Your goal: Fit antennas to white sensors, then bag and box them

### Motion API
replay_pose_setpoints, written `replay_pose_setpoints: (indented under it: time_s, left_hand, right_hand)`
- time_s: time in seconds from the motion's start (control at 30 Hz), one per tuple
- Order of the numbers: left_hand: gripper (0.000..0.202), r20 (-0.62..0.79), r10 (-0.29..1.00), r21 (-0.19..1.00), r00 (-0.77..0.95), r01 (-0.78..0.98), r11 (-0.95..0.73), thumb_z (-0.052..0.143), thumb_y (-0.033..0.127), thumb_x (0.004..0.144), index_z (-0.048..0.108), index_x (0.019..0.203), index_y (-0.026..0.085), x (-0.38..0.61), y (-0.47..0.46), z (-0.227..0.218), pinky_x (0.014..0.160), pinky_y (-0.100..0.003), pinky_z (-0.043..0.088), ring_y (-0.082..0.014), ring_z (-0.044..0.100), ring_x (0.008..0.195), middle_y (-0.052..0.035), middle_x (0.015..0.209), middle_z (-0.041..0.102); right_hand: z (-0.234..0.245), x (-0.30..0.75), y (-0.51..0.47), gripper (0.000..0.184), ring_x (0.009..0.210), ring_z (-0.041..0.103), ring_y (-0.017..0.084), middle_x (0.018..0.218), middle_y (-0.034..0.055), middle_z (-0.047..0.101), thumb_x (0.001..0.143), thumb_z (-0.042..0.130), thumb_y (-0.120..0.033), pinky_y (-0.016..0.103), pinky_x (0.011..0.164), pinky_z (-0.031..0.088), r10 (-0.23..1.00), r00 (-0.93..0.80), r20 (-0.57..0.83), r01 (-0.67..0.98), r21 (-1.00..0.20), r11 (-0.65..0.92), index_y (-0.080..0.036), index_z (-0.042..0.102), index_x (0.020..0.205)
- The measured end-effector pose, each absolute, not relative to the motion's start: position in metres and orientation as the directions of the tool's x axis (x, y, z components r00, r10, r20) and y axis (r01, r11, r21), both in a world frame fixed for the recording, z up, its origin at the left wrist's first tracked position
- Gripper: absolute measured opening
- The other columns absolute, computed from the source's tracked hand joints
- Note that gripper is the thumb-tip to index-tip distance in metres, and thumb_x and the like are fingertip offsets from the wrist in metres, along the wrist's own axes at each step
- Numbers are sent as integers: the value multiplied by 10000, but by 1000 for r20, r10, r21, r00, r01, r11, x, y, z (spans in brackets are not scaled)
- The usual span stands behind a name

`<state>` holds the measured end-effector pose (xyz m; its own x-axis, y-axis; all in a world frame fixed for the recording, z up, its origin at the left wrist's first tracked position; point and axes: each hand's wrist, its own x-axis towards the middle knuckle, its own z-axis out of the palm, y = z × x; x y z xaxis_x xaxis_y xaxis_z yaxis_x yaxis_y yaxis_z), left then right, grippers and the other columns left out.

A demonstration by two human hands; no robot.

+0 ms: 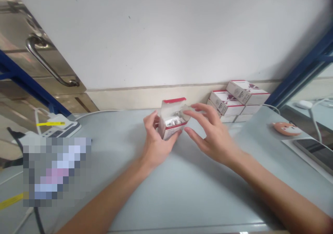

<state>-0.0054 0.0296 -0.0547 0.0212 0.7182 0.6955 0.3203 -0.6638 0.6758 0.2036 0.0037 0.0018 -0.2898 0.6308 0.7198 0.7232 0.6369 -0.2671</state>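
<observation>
Left hand (156, 147) has the open box (171, 132) gripped — right hand (212, 135) is spread wide, right at the side flap (185, 109) — more boxes (235, 109) stacked by the wall (156, 46)

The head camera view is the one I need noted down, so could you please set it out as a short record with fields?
Left hand: holds the open box
Right hand: fingers spread, fingertips at or very near the box's side flap
Box contents: whitish, too unclear to identify
Right of the hands: stacked boxes by the wall; orange animal-faced item
Far left: white power strip
Surface: grey table
</observation>
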Motion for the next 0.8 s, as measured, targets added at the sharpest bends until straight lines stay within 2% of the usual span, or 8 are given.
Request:
replay_pose_setpoints:
  time_s: [0.13,0.23,0.3,0.4,0.5,0.57,0.67,0.8]
  left_hand:
    - [803,689,723,664,56,351,-660,847,294,870,363,1502,396,-6,26,-49,996,-441,611,-246,575,1308,-94,1460,391]
    - [590,722,682,583,120,426,-692,850,270,864,526,1353,341,-8,26,-45,1056,-459,571,-271,531,1355,-84,1376,440]
    - [525,725,669,574,163,394,-718,834,271,883,530,1308,319,-10,28,-45,1044,-444,566,-258,566,1302,-80,1333,482]
    - [507,717,666,612,208,269,-743,809,273,912,492,1305,315,-12,31,-48,982,-383,580,-209,635,1168,-63,1284,536]
    - [509,709,663,634,240,196,-748,809,259,908,483,1294,317,-11,32,-49,898,-340,604,-197,660,1127,-56,1284,545]
    - [496,704,663,639,252,181,-747,808,252,906,492,1283,311,-10,29,-48,851,-336,619,-198,675,1103,-54,1272,551]
    - [483,690,685,666,233,167,-727,818,253,900,517,1272,308,-7,24,-43,808,-334,641,-200,690,1092,-51,1273,571]
    - [512,652,728,712,212,159,-684,831,287,895,535,1311,325,-4,21,-42,754,-306,660,-210,694,1122,-59,1314,568]
  right_hand:
    - [-4,203,7,393,1297,642,297,1487,146,561,1048,590,-304,509,1042,596,706,-242,665,665,-416,620,-312,561,1439]
    - [-6,201,8,499,1312,649,279,1503,129,602,1056,564,-277,501,1084,581,656,-287,698,571,-425,702,-315,472,1544]
    - [-6,199,7,502,1327,641,281,1460,126,651,1054,560,-248,524,1115,557,601,-318,734,534,-385,753,-298,480,1547]
    - [-4,198,6,310,1407,576,300,1502,125,615,1055,569,-252,570,1152,512,585,-282,760,576,-354,737,-295,676,1343]
    - [1,199,5,189,1473,517,311,1589,112,533,1053,595,-289,558,1151,507,639,-193,745,574,-442,689,-278,772,1119]
    - [4,202,5,146,1409,588,294,1504,112,619,1042,626,-300,500,1109,545,673,-200,712,508,-512,692,-259,767,1040]
    - [7,206,6,120,1192,720,251,1286,100,746,1038,641,-310,425,1003,596,694,-239,679,429,-568,702,-243,711,966]
    - [9,207,7,164,1072,743,241,1204,90,762,985,723,-357,412,946,595,668,-258,698,403,-550,731,-239,640,907]
